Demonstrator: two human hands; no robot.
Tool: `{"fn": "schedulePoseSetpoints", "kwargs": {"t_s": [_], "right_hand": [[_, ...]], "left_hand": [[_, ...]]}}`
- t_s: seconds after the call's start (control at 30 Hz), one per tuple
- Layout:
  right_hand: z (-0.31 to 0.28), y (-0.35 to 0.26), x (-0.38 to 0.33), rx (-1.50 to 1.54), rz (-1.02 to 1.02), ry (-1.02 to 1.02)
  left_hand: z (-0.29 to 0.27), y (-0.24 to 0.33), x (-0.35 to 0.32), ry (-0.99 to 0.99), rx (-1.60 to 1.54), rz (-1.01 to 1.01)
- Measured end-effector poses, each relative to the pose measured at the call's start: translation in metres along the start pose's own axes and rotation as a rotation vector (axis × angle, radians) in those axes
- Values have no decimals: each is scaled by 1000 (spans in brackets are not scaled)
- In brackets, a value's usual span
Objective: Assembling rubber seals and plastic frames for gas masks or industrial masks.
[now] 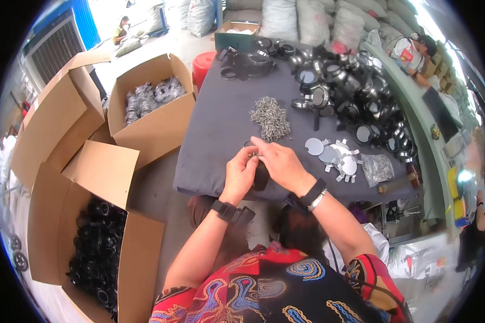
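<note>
Over the near edge of the table, my left hand (239,173) and my right hand (283,164) meet with fingers closed. A black handled part (261,178) hangs between them, gripped by the left hand. My right fingers press at its top, where a small metal bit shows; the fingers cover most of it. Just beyond the hands lies a heap of small metal clips (270,118). To the right are grey-white round discs with tabs (340,157) and a clear bag of small metal pieces (377,169).
Black-and-silver handled round parts (355,89) pile up on the table's (215,113) far right. At left stand a carton of black parts (140,253) and a carton of wrapped pieces (148,134). A red bucket (201,69) touches the table's left side. Another person (412,56) sits at the far right.
</note>
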State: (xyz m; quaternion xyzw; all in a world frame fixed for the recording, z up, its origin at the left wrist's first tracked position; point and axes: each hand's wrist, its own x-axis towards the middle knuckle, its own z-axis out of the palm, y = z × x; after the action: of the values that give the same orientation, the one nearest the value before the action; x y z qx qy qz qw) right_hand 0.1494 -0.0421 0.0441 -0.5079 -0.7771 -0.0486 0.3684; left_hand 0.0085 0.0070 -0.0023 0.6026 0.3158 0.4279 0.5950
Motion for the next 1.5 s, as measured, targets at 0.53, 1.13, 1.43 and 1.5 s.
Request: {"fn": "schedulePoseSetpoints", "kwargs": {"t_s": [0.53,1.13,1.43,1.5], "right_hand": [[-22,113,-11,-29,676,-130],[-7,0,-19,382,255,147],[15,-4,-20,63,108,300],[16,-3,-20,59,95,304]], "left_hand": [[6,5,-2,-4,28,-3],[5,3,2,-12,37,8],[2,2,0,-15,13,-3],[2,3,0,-21,-9,-26]]}}
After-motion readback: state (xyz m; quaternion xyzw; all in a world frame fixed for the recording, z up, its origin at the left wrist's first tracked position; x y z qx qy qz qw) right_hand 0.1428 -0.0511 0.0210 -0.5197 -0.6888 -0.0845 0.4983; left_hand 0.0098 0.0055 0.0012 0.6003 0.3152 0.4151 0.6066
